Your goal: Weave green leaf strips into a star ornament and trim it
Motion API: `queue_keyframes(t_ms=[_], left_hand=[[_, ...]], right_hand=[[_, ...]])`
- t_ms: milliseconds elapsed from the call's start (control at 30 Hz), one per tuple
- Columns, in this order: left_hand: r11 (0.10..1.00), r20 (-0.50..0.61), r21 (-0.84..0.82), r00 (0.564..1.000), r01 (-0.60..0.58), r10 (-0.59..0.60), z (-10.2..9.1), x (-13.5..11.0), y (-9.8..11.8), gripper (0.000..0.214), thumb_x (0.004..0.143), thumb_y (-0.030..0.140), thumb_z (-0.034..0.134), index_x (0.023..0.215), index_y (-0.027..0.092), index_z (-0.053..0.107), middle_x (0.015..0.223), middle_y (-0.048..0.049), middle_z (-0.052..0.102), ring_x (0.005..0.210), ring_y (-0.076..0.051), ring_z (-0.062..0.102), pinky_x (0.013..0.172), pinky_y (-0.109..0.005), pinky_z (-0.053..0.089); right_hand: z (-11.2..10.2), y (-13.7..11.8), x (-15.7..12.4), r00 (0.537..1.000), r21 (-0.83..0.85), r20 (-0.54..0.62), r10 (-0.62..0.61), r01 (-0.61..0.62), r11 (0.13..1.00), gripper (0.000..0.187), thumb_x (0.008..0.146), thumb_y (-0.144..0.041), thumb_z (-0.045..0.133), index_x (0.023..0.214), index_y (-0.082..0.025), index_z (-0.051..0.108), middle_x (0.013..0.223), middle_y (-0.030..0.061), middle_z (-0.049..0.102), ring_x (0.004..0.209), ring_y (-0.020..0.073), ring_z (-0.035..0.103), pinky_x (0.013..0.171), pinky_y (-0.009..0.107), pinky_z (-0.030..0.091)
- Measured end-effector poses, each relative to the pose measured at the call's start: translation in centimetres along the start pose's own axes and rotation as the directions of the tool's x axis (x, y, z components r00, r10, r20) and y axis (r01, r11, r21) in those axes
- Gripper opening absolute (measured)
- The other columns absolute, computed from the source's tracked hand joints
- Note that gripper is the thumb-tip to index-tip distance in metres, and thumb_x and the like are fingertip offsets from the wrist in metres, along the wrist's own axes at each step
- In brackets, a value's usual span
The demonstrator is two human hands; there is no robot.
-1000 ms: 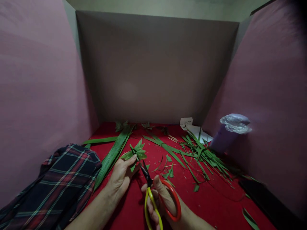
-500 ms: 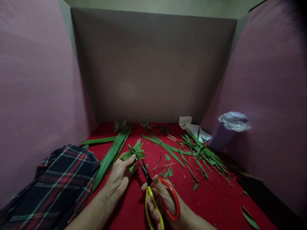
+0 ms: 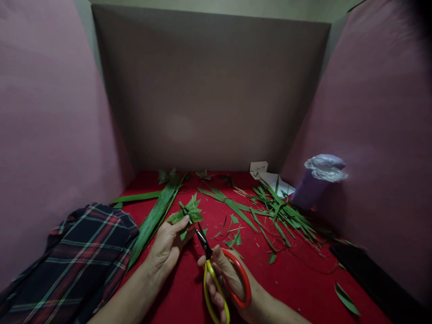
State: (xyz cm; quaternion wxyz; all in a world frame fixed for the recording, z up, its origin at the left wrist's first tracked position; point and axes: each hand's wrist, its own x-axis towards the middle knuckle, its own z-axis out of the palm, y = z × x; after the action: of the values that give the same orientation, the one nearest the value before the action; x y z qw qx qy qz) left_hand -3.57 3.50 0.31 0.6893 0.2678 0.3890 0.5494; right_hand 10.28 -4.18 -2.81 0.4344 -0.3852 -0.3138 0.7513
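Note:
Between the thumb and fingers of my left hand (image 3: 168, 245) is a folded green leaf piece (image 3: 191, 210) with pointed, petal-like tips spreading out. My right hand (image 3: 224, 272) grips scissors (image 3: 205, 243) with dark blades, one yellow handle and one red handle. The blades are slightly parted, their tips close to the underside of the leaf piece; whether they touch it I cannot tell. Small leaf scraps (image 3: 238, 237) lie on the red cloth (image 3: 266, 288) just right of the blades.
Long green leaves (image 3: 157, 216) lie left of centre beside a plaid cloth (image 3: 84, 256). Cut leaf strips (image 3: 286, 213) are heaped at right, near a purple container (image 3: 313, 180) topped with clear plastic. White papers (image 3: 275, 182) sit behind them. A dark flat object (image 3: 367, 274) lies front right.
The scissor blades have drawn closer together, their tips nearer the leaf piece. My left hand keeps its hold. The whole view has shifted slightly.

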Motion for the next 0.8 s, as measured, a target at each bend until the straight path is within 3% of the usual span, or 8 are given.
queue_keyframes(t_ms=[633, 800], left_hand=[[0.999, 0.007, -0.019, 0.999, 0.038, -0.038, 0.16, -0.33, 0.15, 0.006, 0.066, 0.009, 0.070, 0.070, 0.012, 0.068, 0.072, -0.0042, 0.071, 0.066, -0.013, 0.064, 0.065, -0.026, 0.054], [1.000, 0.000, -0.019, 1.000, 0.014, -0.014, 0.06, -0.23, 0.16, 0.006, 0.065, 0.009, 0.071, 0.069, 0.012, 0.068, 0.072, -0.0036, 0.070, 0.068, -0.012, 0.063, 0.068, -0.026, 0.053]], right_hand=[[-0.03, -0.36, -0.48, 1.000, -0.072, -0.025, 0.007, -0.009, 0.997, 0.077, 0.063, -0.076, 0.051, 0.102, -0.010, 0.052, 0.042, -0.0062, 0.047, 0.029, 0.0047, 0.038, 0.025, 0.012, 0.031], [0.01, -0.38, -0.44, 1.000, -0.088, -0.014, -0.010, 0.009, 0.996, 0.081, 0.062, -0.079, 0.046, 0.103, -0.009, 0.052, 0.043, -0.0063, 0.047, 0.029, 0.0053, 0.038, 0.024, 0.013, 0.032]])
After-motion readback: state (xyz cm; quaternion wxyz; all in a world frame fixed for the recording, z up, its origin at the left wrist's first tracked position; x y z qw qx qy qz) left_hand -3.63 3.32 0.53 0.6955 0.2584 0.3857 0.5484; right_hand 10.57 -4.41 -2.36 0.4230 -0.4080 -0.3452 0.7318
